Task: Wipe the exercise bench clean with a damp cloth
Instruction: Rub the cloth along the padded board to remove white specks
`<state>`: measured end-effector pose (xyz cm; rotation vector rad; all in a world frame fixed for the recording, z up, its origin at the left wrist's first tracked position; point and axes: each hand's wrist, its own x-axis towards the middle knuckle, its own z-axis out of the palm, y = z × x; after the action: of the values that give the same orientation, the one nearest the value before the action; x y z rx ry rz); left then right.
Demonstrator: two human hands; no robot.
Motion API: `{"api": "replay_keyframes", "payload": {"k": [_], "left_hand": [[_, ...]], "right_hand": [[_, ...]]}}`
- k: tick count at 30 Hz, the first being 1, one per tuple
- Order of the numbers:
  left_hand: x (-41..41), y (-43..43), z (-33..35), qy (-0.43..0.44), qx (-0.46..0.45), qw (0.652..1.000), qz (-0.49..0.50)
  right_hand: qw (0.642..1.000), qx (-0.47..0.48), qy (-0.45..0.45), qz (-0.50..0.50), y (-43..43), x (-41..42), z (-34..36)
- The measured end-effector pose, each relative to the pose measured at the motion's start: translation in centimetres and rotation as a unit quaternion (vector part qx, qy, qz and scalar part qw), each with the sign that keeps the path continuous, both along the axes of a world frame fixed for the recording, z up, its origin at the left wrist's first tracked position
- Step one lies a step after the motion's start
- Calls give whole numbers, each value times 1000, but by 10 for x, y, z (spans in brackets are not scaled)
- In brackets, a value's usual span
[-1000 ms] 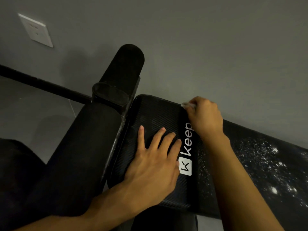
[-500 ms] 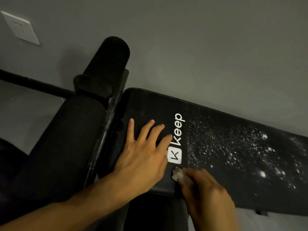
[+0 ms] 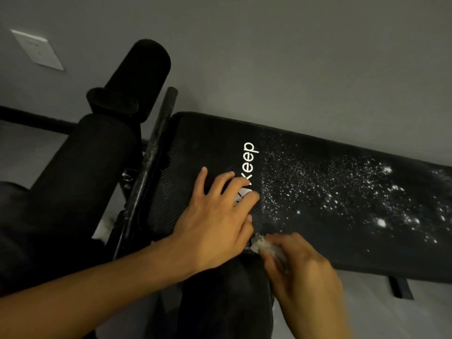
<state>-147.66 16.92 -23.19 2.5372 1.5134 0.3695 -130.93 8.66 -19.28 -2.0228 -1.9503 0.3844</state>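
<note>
A black padded exercise bench with a white "Keep" logo runs from centre to the right edge. White specks and droplets cover the pad to the right of the logo; the part left of the logo looks clean. My left hand lies flat on the pad with straight fingers over the logo's lower end. My right hand grips a small pale crumpled cloth at the bench's near edge, just right of my left hand.
Two black foam rollers and a metal post stand at the bench's left end. A grey wall runs right behind the bench, with a white socket plate at the upper left. Grey floor and a bench foot show at the lower right.
My right hand swept the cloth from the far edge of the pad across to the near edge and stays there. My left hand slid slightly right, onto the logo.
</note>
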Motion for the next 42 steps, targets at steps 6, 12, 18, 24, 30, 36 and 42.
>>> {"api": "replay_keyframes", "payload": {"k": [6,12,18,24,30,36,42], "left_hand": [[0,0,-3,16,8,1000,-5],[-1,0,-3,22,15,1000,-13],[-2,-1,-1,25,13,999,-17],[-3,0,0,22,3,1000,-21],[-3,2,1,20,-8,1000,-21],[-2,2,0,10,-13,1000,-19],[-2,3,-1,10,-7,1000,-15]], "right_hand": [[1000,9,6,-1,27,4,-1],[1000,8,15,6,11,9,-1],[1000,16,-10,4,33,16,0],[1000,11,-9,-2,28,10,0],[1000,2,-10,3,51,11,2],[999,-5,-44,8,51,5,5],[999,26,-37,-11,67,2,1]]}}
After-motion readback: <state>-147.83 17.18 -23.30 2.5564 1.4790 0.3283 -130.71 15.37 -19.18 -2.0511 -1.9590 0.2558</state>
